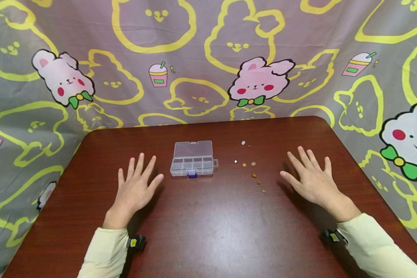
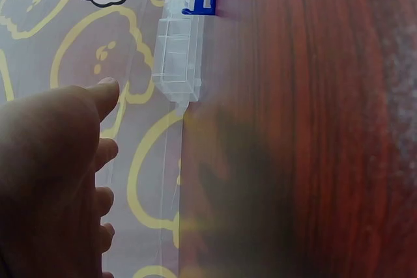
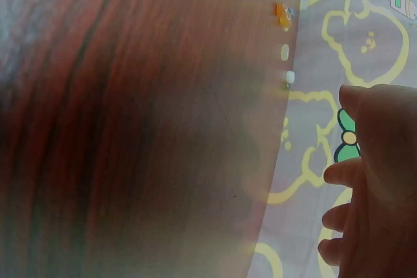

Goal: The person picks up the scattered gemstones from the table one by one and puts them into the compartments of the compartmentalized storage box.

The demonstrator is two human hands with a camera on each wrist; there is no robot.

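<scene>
While the left hand (image 1: 133, 193) spreads its fingers apart over the table (image 1: 208, 227), the clear box (image 1: 177, 173) sits just to its right, lid (image 1: 193, 149) opened toward the far side and blue latch (image 1: 192, 175) facing near. Small stones (image 1: 253, 175) lie scattered between the box and the right hand (image 1: 314, 185), in the way of a straight line across; a white bead (image 1: 235, 161) is closest to the box. The right hand's fingers are also straight and apart. A patterned curtain (image 1: 199, 23) hangs along the left, far and right sides.
</scene>
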